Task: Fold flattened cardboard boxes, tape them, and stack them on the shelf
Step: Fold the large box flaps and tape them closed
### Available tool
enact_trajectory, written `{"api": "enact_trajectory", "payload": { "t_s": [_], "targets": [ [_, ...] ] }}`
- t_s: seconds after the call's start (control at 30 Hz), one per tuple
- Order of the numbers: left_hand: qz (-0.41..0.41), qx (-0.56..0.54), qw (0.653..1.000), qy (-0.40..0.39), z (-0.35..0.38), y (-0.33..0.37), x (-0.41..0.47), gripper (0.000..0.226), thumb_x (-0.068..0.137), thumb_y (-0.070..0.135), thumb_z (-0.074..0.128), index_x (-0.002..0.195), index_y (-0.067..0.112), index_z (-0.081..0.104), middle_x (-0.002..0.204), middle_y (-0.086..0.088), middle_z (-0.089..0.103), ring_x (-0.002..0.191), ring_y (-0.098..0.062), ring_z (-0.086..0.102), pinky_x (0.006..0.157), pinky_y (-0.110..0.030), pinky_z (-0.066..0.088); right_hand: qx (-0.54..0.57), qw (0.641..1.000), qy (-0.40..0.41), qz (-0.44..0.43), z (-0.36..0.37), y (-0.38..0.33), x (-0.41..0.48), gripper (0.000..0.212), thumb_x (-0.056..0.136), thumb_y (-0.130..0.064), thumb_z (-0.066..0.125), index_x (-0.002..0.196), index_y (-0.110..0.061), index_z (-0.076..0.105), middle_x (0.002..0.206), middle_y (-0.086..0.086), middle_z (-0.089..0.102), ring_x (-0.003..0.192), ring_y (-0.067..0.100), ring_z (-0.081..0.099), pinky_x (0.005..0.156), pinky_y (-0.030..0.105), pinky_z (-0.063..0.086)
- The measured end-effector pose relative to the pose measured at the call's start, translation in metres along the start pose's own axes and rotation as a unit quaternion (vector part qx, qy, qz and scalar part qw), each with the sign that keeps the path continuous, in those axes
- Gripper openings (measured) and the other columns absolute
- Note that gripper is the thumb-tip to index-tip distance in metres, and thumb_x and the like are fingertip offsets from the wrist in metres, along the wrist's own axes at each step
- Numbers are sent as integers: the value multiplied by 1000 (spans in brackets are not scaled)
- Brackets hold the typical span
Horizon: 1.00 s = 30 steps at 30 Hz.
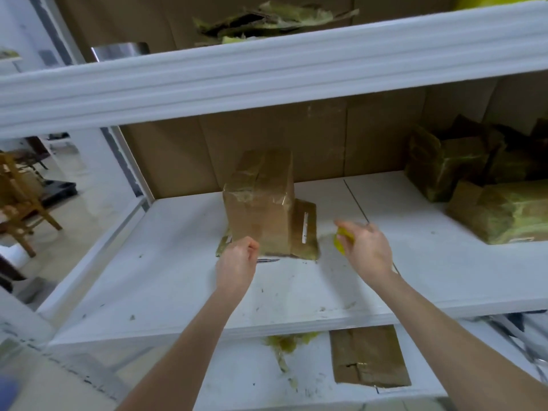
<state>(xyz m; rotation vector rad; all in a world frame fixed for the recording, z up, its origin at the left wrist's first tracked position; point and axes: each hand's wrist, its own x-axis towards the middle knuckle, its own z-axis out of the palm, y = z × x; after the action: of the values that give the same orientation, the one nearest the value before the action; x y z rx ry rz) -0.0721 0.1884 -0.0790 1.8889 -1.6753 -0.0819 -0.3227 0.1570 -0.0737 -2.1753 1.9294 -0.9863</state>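
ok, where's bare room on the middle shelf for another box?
Bare: shelf board left of the upright taped box; also the gap between it and the pile of taped boxes, where the right hand holds the tape roll. Crowded: right end.

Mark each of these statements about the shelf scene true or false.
1. The right hand holds a yellow object. True.
2. The upright box stands on the floor. False: it stands on the middle shelf.
3. A flat cardboard piece lies on the lower shelf. True.
4. The pile of boxes sits at the middle shelf's left end. False: it sits at the right end.
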Motion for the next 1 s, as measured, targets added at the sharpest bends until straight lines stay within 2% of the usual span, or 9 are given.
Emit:
{"api": "enact_trajectory", "payload": {
  "t_s": [0.1,0.2,0.27,0.33,0.43,0.53,0.67,0.83,1.0],
  "targets": [
    [-25,112,989,-97,9,-28,-2,35,96,13,44,128,23,53,129,-3,54,112,-26,56,85,-37,46,-103,991,-82,-9,17,0,-7,40,98,-24,47,138,-31,49,128,0,62,120,28,46,98,35,36],
    [-11,141,980,-143,15,-43,-3,41,99,17,43,139,26,45,136,1,50,122,-21,49,95,-35,43,-138,976,-168,28,27,-2,-8,43,99,-32,46,142,-33,40,139,2,51,131,29,37,107,40,31],
    [18,159,979,-126,16,-47,-5,34,98,21,46,131,26,55,124,2,56,116,-19,50,90,-31,44,-122,980,-149,45,27,-7,-6,42,98,-37,47,140,-33,43,136,5,47,129,29,37,105,40,34],
    [36,167,979,-110,14,-49,-7,27,97,25,49,118,27,65,112,5,59,105,-17,52,82,-28,44,-95,990,-90,43,24,-16,-2,40,97,-37,49,136,-31,48,127,6,48,122,28,41,100,38,37],
    [14,150,983,-108,7,-52,-15,24,95,28,49,108,31,68,110,9,61,104,-14,54,80,-27,45,-17,998,-33,46,23,-32,7,36,95,-33,54,131,-24,55,120,10,49,118,29,42,97,38,39],
    [-45,137,986,-85,-9,-64,-22,22,90,25,51,101,30,68,106,8,62,100,-16,57,77,-28,47,81,993,0,84,32,-47,17,31,94,-25,54,125,-19,60,118,15,53,115,33,46,95,39,39],
    [-167,82,982,-38,-41,-106,-23,16,85,27,56,97,26,67,100,4,65,94,-20,61,71,-28,46,195,966,20,169,44,-69,24,28,97,-20,51,122,-12,61,119,19,54,114,36,49,94,38,39],
    [-268,60,962,-8,-71,-155,-16,18,83,29,56,98,26,66,91,-2,68,83,-25,64,65,-26,43,230,954,-5,194,59,-87,21,29,97,-25,51,123,-17,60,119,15,57,109,32,53,96,39,43],
    [-292,75,953,-24,-77,-183,-8,17,84,23,55,93,18,68,85,-7,67,80,-29,63,64,-27,44,217,956,10,199,61,-95,20,29,97,-24,50,123,-16,59,119,14,58,105,33,57,94,41,46]
  ]
}}
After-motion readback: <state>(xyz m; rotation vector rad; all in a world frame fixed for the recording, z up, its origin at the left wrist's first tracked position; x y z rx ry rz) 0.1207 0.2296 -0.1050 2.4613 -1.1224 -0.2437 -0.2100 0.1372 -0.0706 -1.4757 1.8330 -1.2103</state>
